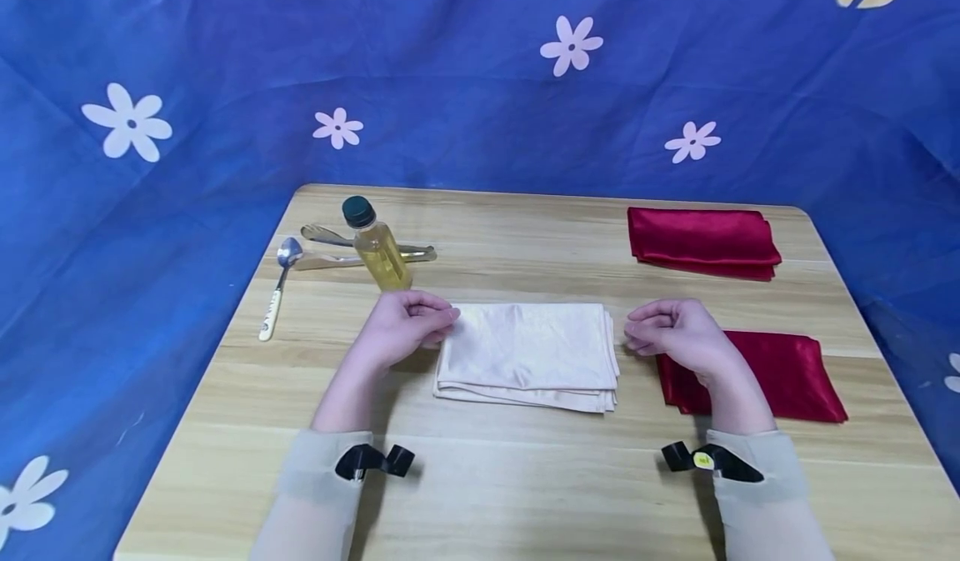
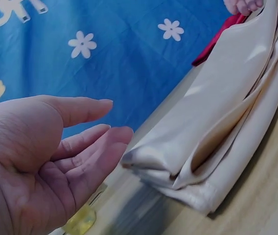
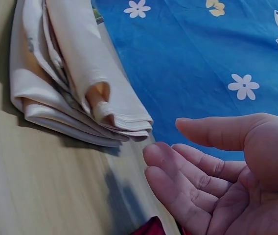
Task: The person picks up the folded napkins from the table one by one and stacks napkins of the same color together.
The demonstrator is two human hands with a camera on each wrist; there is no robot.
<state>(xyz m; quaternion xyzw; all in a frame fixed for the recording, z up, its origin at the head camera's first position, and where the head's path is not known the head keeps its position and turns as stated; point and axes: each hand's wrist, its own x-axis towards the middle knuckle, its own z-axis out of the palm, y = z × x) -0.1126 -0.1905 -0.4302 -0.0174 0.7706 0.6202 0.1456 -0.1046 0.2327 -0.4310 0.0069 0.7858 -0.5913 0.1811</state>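
Observation:
A white satin cloth [image 1: 528, 348], folded into a layered rectangle, lies on the table between the two hands. My left hand [image 1: 411, 323] is at its left end; in the left wrist view the thumb and fingers [image 2: 82, 110] are apart, with nothing between them. Off the right end is my right hand [image 1: 671, 332], its fingers [image 3: 166, 186] loosely bent and the thumb parted from them, holding nothing. Both wrist views show the cloth's stacked folds [image 3: 75, 88] just beyond the fingertips. Behind the right wrist, a folded dark red cloth [image 1: 783, 378] is partly hidden.
Another folded red cloth [image 1: 701, 240] lies at the back right. A bottle [image 1: 381, 252] of yellow liquid with a dark cap stands beyond the left hand. Near it lie metal tongs [image 1: 326, 261] and a spoon [image 1: 273, 303] with a white handle. A blue flowered sheet [image 1: 465, 86] hangs behind the table.

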